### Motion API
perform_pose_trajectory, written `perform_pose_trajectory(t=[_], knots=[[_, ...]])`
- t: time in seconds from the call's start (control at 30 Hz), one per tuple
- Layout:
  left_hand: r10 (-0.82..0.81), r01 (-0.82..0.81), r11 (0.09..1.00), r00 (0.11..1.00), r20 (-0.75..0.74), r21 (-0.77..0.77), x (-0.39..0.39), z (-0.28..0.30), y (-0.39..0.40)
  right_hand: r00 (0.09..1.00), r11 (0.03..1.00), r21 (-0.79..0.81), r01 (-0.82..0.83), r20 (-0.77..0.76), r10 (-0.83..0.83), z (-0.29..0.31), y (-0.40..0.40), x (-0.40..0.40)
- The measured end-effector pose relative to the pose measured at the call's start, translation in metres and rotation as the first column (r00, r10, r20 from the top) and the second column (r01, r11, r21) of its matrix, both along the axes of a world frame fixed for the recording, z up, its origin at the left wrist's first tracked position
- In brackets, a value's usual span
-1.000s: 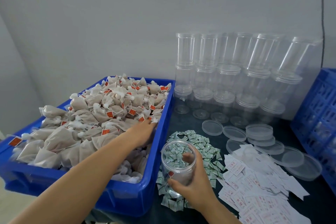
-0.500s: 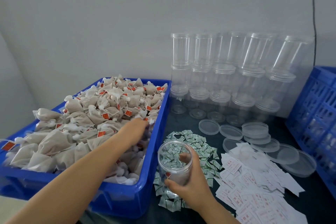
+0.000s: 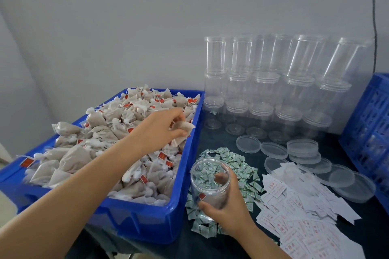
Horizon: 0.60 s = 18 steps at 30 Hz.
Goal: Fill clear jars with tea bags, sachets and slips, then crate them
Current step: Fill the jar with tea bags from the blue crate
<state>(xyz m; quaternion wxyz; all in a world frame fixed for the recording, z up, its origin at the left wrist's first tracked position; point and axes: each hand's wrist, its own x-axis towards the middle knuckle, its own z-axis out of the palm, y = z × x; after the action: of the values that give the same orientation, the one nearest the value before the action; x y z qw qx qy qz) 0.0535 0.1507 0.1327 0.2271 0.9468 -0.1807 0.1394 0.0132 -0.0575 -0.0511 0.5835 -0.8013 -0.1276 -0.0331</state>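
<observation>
Now left hand (image 3: 156, 130) fingers pinch a tea bag (image 3: 182, 127); right hand (image 3: 228, 206) grips the jar (image 3: 209, 185).

L hand (image 3: 161, 127): raised, fingers in pinch grip | R hand (image 3: 228, 206): low, fingers curled, wrapping grip

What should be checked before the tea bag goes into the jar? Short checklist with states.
1. Tea bag held: ok, the left hand pinches it above the blue bin.
2. Jar steadied: ok, the right hand grips its lower side.
3. Jar mouth open: ok, no lid on it.
4. Jar upright: ok, mouth faces up, base among the green sachets.
5. Room in the jar: ok, a tea bag with a red tag lies at the bottom, the rest looks unfilled.
6. Only one bag pinched: cannot tell, the fingers hide part of it.
</observation>
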Motion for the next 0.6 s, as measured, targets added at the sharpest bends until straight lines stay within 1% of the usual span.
perform_pose_trajectory(t=[0.1,0.37,0.5,0.6], knots=[[-0.066,0.063,0.994,0.997,-0.028,-0.093,-0.008,0.004,-0.012,1.0,1.0,0.014,0.001,0.008,-0.001,-0.001,0.0,0.0],[-0.255,0.228,0.958,0.955,-0.154,-0.175,-0.024,-0.006,-0.042,1.0,0.999,0.03,-0.011,0.014,0.01,-0.003,-0.001,0.0],[-0.259,0.247,0.966,0.942,-0.212,-0.083,-0.027,-0.02,-0.05,1.0,0.998,0.053,-0.029,0.003,0.029,-0.003,-0.001,0.0],[-0.248,0.254,0.967,0.943,-0.223,-0.002,-0.028,-0.029,-0.054,0.998,0.994,0.097,-0.053,-0.009,0.054,-0.003,0.001,0.0]])
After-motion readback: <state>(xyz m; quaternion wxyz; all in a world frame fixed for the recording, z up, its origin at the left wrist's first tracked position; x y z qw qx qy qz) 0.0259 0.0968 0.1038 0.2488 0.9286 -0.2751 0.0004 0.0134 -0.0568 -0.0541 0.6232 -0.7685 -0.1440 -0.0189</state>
